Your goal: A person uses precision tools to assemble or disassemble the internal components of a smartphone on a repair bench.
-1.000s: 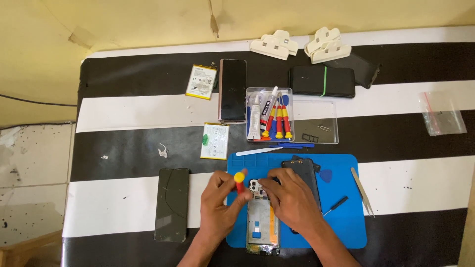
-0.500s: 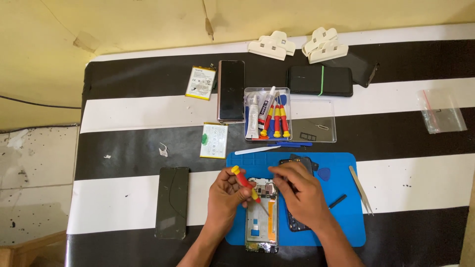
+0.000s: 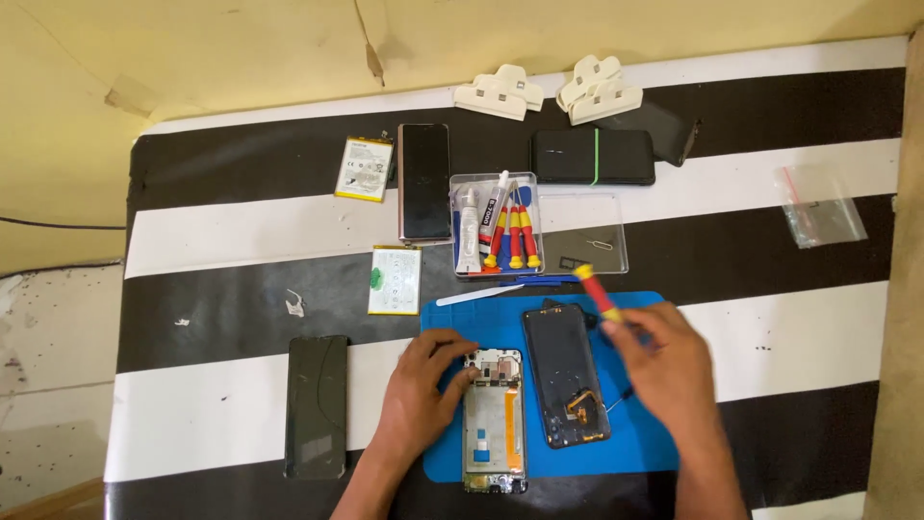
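My left hand [image 3: 423, 395] rests its fingertips on the top end of an opened phone frame [image 3: 493, 424], which lies with its circuit board and orange strip exposed on a blue mat [image 3: 481, 323]. My right hand [image 3: 664, 371] holds a red and yellow screwdriver [image 3: 597, 292], its yellow end pointing up and away, just right of a black phone back panel [image 3: 563, 371]. That panel lies inner side up beside the frame, with a small gold flex part near its lower end.
A clear tool box [image 3: 496, 231] with more screwdrivers stands above the mat. Two batteries [image 3: 364, 169] [image 3: 395, 279], a dark phone [image 3: 424, 181], a black screen panel [image 3: 318, 404], a black case [image 3: 592, 157], white clips [image 3: 500, 93] and a plastic bag [image 3: 818, 217] lie around.
The screwdriver has gone from my left hand to my right. My right hand has lifted off the black panel and moved right; my left hand now touches the phone frame.
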